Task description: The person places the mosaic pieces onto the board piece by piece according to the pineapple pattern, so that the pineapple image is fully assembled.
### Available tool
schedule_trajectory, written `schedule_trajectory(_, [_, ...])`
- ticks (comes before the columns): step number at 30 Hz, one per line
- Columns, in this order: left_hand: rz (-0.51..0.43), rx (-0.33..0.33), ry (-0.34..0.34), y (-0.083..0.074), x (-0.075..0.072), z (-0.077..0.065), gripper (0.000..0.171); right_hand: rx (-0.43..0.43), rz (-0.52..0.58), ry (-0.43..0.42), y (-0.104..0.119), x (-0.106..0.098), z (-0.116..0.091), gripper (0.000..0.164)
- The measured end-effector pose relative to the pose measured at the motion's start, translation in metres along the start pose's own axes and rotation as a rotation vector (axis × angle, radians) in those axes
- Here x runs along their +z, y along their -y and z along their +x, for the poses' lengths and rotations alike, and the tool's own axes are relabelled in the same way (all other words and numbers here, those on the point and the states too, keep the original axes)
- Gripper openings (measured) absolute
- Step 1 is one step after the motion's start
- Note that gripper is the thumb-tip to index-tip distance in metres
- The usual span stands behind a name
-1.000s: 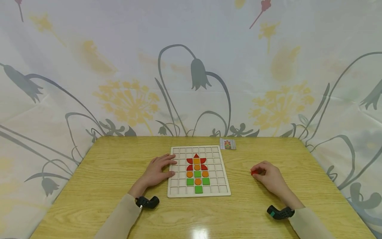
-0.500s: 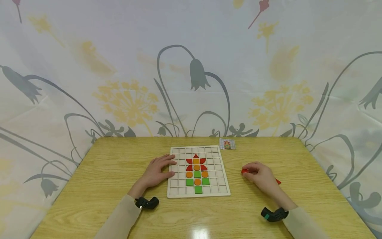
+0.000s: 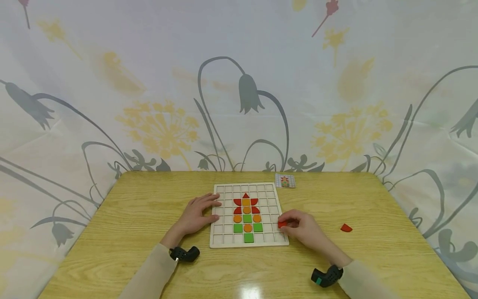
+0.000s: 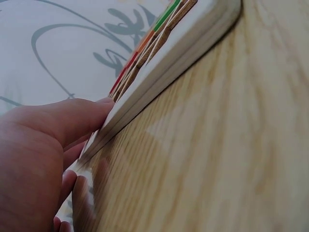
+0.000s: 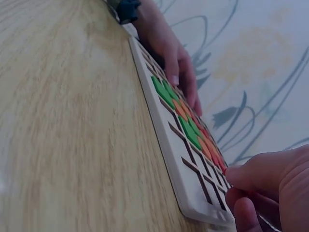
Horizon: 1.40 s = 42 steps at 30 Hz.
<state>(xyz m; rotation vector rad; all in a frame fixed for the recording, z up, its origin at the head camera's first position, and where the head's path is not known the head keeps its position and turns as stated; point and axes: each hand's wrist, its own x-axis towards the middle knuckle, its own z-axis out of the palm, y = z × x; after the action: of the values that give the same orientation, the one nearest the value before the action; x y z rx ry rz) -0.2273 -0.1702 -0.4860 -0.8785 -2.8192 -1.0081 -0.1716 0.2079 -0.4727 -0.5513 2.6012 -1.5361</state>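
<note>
A white square grid board (image 3: 268,228) lies on the wooden table, with red, orange and green tiles forming a figure down its middle columns. My left hand (image 3: 196,214) rests on the board's left edge, its fingers extended over the rim; the left wrist view shows the thumb (image 4: 89,113) touching that edge. Between thumb and fingers my right hand (image 3: 307,231) pinches a red tile (image 3: 282,224), held at the board's right edge. The fingers cover part of this tile, so its full shape is hidden.
One red quarter-circle tile (image 3: 346,228) lies on the table to the right of my right hand. Behind the board's far right corner is a small printed card (image 3: 285,181) with a similar coloured figure. A patterned curtain (image 3: 239,95) hangs beyond the table.
My right hand has moved left with the red tile, from the table's right side to the board's right edge. The red quarter-circle tile behind it has come into view. The left hand stays put.
</note>
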Motion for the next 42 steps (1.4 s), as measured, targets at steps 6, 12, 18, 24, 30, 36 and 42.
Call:
schedule_trajectory(6, [-0.002, 0.001, 0.004, 0.0, 0.001, 0.0, 0.042, -0.051, 0.075, 0.062, 0.005, 0.016, 0.003, 0.014])
schedule_trajectory(12, [0.002, 0.0, 0.005, 0.0, 0.001, 0.0, 0.041, -0.051, 0.091, 0.111, 0.013, 0.027, 0.005, 0.009])
schedule_trajectory(18, [0.002, 0.005, 0.003, 0.001, 0.001, 0.001, 0.042, -0.068, 0.093, 0.127, 0.015, 0.034, 0.007, 0.006])
schedule_trajectory(24, [0.007, 0.004, 0.001, 0.002, 0.001, 0.002, 0.042, -0.052, 0.058, 0.103, 0.02, 0.034, 0.008, 0.011])
schedule_trajectory(30, [0.001, 0.0, -0.003, 0.002, 0.001, 0.001, 0.042, -0.086, 0.015, 0.107, 0.025, 0.035, 0.01, 0.02])
schedule_trajectory(36, [0.0, 0.003, -0.002, 0.0, -0.001, 0.001, 0.042, -0.097, -0.026, 0.128, 0.027, 0.039, 0.012, 0.024])
schedule_trajectory(42, [-0.002, 0.002, 0.002, 0.0, -0.001, 0.0, 0.041, -0.063, 0.045, 0.113, 0.03, 0.041, 0.01, 0.013])
